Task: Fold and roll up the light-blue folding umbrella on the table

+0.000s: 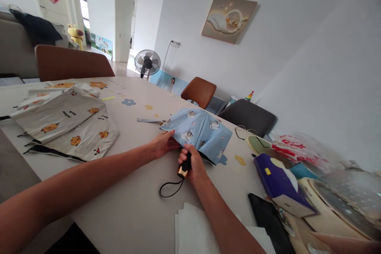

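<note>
A light blue folding umbrella (204,130) with printed cartoon animals lies over the table, its canopy collapsed and loose, its closing strap (149,120) sticking out to the left. My right hand (195,163) is wrapped round its black handle with a gold band; a black wrist loop (171,189) hangs from the end. At the canopy's near left edge is my left hand (163,144), thumb on top of the fabric and fingers partly hidden under it. Further left, a cream umbrella (71,117) with orange cartoon prints lies loosely folded, touched by neither hand.
White paper sheets (193,228) lie under my right forearm. Along the right side are a purple tissue box (281,182), a black tablet-like slab (268,218), glasses (245,130) and plastic bags (300,149). Chairs (74,63) stand round the table (119,198); a fan (147,63) is beyond.
</note>
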Demonstrator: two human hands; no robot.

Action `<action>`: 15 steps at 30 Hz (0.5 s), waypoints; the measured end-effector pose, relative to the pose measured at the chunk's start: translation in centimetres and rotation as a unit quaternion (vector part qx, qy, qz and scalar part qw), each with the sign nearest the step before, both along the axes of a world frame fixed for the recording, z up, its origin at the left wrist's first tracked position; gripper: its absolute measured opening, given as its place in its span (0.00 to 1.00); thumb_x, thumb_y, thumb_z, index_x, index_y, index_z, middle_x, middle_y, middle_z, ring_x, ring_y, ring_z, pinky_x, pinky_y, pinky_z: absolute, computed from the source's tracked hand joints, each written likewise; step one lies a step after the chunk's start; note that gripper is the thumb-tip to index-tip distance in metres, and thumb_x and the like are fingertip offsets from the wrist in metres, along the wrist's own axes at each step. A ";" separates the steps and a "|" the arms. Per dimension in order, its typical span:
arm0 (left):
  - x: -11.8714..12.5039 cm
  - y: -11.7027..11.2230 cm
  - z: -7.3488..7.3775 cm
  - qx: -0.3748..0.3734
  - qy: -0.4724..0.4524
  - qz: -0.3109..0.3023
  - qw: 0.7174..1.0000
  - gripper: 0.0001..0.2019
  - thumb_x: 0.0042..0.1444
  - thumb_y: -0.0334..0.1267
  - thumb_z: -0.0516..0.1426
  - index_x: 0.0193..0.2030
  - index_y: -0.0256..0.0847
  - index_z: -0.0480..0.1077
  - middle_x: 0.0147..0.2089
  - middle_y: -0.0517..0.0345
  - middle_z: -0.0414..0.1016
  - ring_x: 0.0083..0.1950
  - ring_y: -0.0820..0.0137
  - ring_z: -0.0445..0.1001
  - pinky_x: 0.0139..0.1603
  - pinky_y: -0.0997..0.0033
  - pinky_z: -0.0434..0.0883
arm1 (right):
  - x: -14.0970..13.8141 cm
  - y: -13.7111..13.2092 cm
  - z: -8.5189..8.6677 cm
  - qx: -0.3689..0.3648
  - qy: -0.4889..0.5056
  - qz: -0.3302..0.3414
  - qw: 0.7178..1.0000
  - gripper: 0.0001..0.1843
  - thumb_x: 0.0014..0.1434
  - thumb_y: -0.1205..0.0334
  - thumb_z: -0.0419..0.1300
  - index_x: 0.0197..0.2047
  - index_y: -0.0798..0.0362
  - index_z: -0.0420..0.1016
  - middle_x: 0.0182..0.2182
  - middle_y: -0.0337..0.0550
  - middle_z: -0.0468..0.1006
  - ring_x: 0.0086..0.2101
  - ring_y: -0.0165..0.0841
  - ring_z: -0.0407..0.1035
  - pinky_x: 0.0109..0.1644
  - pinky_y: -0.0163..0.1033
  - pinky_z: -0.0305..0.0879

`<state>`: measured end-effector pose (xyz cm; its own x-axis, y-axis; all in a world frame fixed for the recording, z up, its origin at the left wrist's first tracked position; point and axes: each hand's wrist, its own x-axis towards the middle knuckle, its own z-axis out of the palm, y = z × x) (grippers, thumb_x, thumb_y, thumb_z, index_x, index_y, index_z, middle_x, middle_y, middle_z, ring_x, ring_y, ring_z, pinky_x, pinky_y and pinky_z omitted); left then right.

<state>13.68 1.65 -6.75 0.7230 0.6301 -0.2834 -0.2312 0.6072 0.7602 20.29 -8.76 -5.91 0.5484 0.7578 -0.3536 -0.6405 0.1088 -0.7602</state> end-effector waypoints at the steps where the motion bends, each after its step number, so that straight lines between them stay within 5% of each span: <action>1: 0.0 0.4 0.0 0.005 0.003 0.023 1.000 0.06 0.58 0.33 0.53 0.30 0.36 0.65 0.27 0.57 0.71 0.27 0.72 0.72 0.33 0.70 0.73 | -0.1 0.0 0.0 0.001 0.002 0.002 1.000 0.11 0.48 0.65 0.59 0.23 0.52 0.58 0.14 0.27 0.59 0.13 0.20 0.52 0.13 0.27 0.55; 15: -0.2 1.7 0.1 0.107 0.097 0.120 0.982 0.06 0.54 0.33 0.54 0.27 0.37 0.63 0.25 0.58 0.67 0.23 0.73 0.68 0.26 0.70 0.70 | 0.0 0.0 -0.4 0.021 0.027 0.000 0.999 0.13 0.48 0.59 0.64 0.27 0.52 0.61 0.15 0.27 0.61 0.13 0.20 0.53 0.14 0.27 0.54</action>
<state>13.50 3.36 -6.65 0.4915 0.8360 -0.2438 -0.1854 0.3740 0.9087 20.33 -8.71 -6.32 0.5296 0.7726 -0.3501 -0.6802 0.1402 -0.7195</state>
